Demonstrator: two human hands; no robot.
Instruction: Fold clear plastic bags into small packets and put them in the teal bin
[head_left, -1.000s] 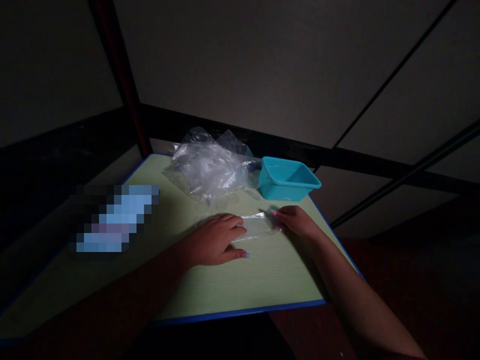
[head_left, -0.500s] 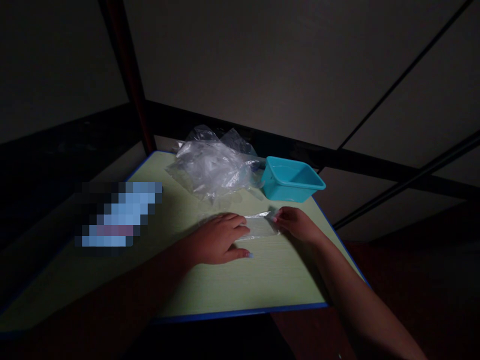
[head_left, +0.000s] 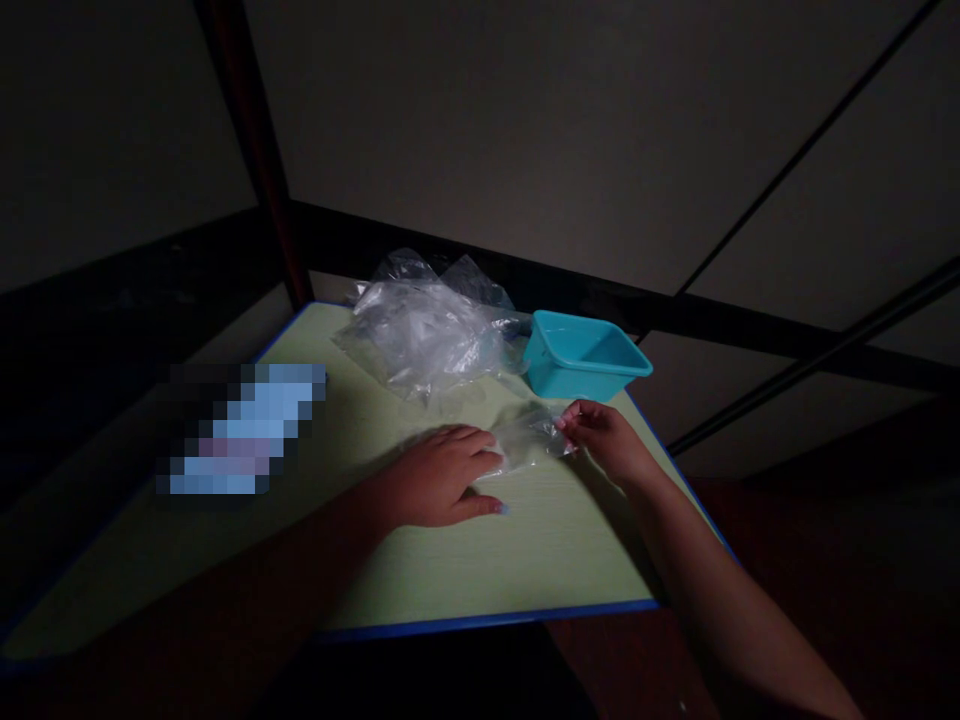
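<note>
A small clear plastic bag [head_left: 529, 440] lies on the table between my two hands. My left hand [head_left: 442, 475] rests flat over its left part, fingers stretched out and thumb apart, pressing on the film. At the bag's right end, my right hand [head_left: 600, 435] pinches the edge between thumb and fingers and holds it slightly raised. The bag's left end is hidden under my left palm. Just behind my right hand stands a turquoise plastic tub [head_left: 581, 365], its inside showing no contents that I can make out.
A crumpled heap of clear plastic bags [head_left: 427, 330] covers the back of the pale table [head_left: 480, 560], beside the tub. On the left lies a pixelated bluish object [head_left: 247, 430]. The table has a blue edge, and a wall panel [head_left: 487, 130] rises behind it.
My right hand has risen a little and moved slightly right and back, lifting the bag's right end off the table. My left hand has stayed in place.
</note>
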